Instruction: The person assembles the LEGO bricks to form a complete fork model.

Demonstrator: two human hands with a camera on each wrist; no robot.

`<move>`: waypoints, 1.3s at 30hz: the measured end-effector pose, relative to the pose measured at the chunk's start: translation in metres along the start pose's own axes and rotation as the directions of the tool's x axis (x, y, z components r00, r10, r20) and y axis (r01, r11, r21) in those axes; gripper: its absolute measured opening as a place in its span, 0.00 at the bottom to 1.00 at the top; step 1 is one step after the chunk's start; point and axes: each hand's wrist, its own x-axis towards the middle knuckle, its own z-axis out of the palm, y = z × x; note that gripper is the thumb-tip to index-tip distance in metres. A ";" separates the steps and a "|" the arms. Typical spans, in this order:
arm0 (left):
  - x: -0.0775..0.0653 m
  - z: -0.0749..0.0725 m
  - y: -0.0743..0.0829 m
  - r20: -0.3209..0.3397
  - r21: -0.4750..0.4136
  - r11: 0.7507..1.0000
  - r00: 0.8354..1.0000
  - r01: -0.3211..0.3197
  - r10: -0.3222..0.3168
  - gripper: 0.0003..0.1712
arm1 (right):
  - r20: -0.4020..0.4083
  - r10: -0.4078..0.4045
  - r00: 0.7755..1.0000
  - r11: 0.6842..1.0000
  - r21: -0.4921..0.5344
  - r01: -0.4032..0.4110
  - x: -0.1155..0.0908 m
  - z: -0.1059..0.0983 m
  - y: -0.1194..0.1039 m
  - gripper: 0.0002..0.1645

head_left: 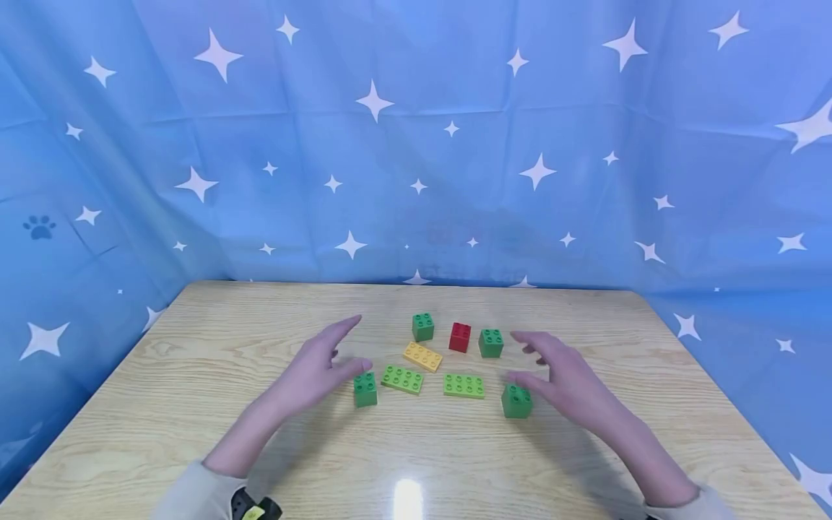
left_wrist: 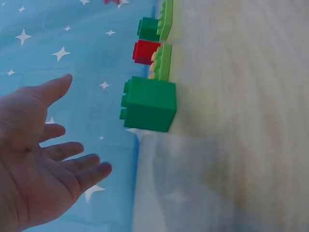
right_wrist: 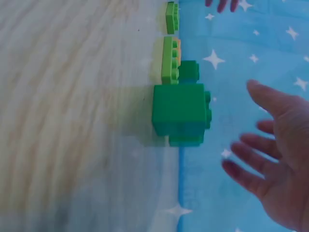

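Left hand (head_left: pixel 318 368): fingers spread, holding nothing, thumb just beside the left green cube (head_left: pixel 365 389).
Right hand (head_left: pixel 564 375): open too, empty, hovering just right of the right green cube (head_left: pixel 516 401).
Red cube (head_left: pixel 459 337): landmark; both cubes sit nearer the person, flanking two lime plates (head_left: pixel 401 379).
Table (head_left: pixel 195 404): carries all.

Staged recording booth: star-print backdrop (head_left: pixel 416 144), wooden table (head_left: pixel 195 404).

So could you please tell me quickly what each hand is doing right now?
Left hand: open, holding nothing, beside a green block.
Right hand: open, holding nothing, beside another green block.
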 end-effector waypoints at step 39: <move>-0.023 0.020 -0.023 0.072 -0.319 0.937 0.989 0.142 -0.125 0.33 | 0.269 -0.040 0.962 0.938 0.341 -0.056 -0.018 0.036 -0.007 0.20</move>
